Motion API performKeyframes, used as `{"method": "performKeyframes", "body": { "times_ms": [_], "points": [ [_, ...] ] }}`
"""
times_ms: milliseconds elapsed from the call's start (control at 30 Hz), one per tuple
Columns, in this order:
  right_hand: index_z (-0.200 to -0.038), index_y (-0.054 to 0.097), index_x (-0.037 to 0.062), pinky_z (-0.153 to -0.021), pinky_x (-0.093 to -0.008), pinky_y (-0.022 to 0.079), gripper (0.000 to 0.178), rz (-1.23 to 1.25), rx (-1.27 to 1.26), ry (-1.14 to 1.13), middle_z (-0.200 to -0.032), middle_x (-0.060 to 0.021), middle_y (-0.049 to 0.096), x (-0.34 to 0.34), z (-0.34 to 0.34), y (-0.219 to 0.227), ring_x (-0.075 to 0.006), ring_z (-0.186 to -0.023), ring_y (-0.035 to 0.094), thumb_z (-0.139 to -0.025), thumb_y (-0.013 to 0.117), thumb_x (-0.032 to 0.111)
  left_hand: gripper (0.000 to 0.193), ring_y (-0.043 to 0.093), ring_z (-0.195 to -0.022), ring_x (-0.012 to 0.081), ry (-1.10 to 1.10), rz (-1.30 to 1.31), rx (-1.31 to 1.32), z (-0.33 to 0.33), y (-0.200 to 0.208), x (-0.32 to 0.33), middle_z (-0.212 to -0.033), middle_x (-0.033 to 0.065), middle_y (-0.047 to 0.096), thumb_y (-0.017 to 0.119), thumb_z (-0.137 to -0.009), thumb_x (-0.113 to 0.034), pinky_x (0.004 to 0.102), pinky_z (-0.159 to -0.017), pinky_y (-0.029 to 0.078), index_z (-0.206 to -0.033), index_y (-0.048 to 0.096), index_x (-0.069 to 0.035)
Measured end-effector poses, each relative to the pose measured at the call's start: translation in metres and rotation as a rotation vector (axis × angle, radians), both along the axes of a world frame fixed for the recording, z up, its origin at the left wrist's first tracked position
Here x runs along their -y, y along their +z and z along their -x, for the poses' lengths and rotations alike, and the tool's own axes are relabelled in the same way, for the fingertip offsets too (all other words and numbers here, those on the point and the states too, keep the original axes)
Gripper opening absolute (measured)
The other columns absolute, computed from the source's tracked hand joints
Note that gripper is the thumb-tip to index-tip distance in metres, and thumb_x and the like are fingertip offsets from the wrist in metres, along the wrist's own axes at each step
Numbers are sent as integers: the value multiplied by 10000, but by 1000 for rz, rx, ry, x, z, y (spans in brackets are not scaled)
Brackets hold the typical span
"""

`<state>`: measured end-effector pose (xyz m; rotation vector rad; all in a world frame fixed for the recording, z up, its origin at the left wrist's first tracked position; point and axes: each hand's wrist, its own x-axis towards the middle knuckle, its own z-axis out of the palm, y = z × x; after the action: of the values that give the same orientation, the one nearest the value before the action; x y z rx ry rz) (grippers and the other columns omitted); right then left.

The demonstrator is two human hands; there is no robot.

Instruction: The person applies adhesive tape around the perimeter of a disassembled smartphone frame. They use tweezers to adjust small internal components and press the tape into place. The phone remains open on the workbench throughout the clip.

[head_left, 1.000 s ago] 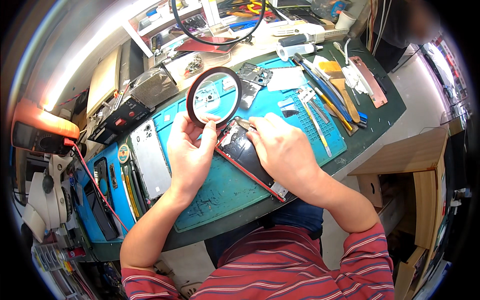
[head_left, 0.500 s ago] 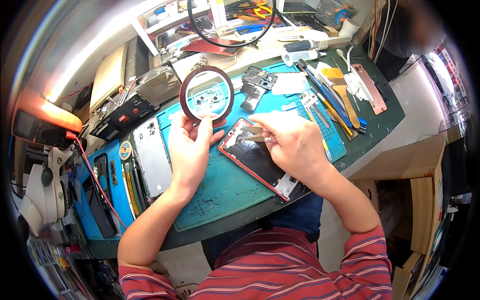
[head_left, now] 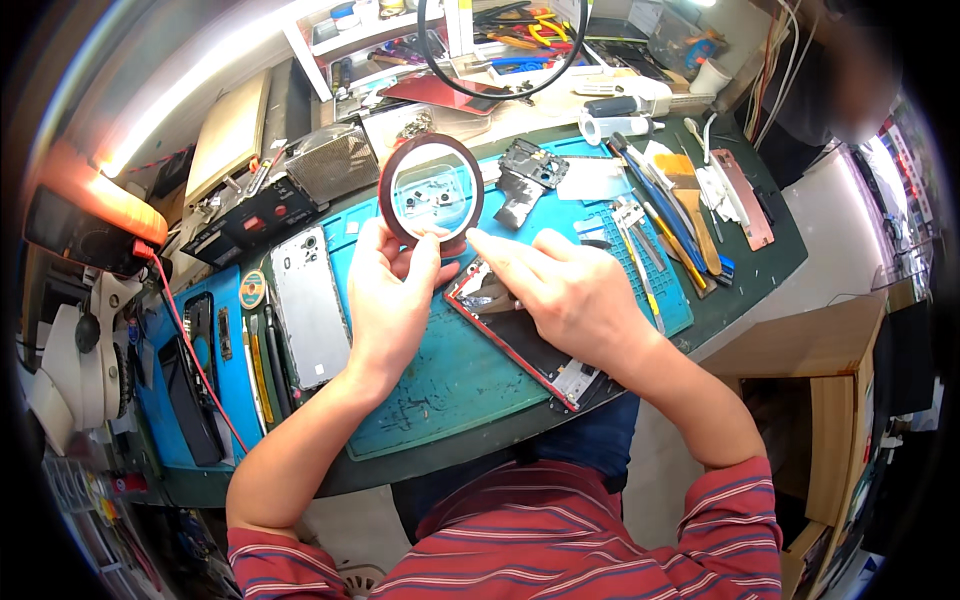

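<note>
Holding tape roll (head_left: 386, 195) in left hand (head_left: 392, 305), tweezers (head_left: 490, 303) in right hand (head_left: 580, 298), hands now closer together than before

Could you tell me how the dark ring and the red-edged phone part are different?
The dark ring is round with an open middle; the phone part is a long rectangle. The left hand holds the ring raised; the phone part lies lower, partly hidden by the right hand. Both show dark surfaces.
</note>
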<state>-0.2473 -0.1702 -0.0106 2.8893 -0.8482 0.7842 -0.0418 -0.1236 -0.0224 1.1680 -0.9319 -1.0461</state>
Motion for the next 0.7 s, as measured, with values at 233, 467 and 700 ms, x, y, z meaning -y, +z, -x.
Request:
{"method": "performKeyframes", "body": {
  "times_ms": [233,467,700],
  "points": [
    [-1456,631,89,-725,-332,596,635,-38,11,-2,-1224,-34,747,2,1,1,-195,-867,679,-827,674,15,173,726,-1106,192,28,42,14,0,-3,3,-1215,128,671,603,-1076,-49,303,-868,648,-1222,533,11],
    [-1327,657,102,-752,-431,585,415,-297,194,-439,-1101,-112,699,3,47,16,-300,-938,730,-921,741,101,383,679,-1142,161,88,250,115,-5,6,2,-1216,91,638,514,-1134,-123,344,-940,634,-1491,476,11],
    [-1346,645,14,-1032,-472,483,481,110,91,-602,-1261,-116,667,-22,100,25,-306,-1226,635,-932,791,211,315,707,-953,116,-65,290,412,0,43,-14,-1048,43,691,593,-1092,-63,267,-851,568,-1391,644,19]
  ]
}}
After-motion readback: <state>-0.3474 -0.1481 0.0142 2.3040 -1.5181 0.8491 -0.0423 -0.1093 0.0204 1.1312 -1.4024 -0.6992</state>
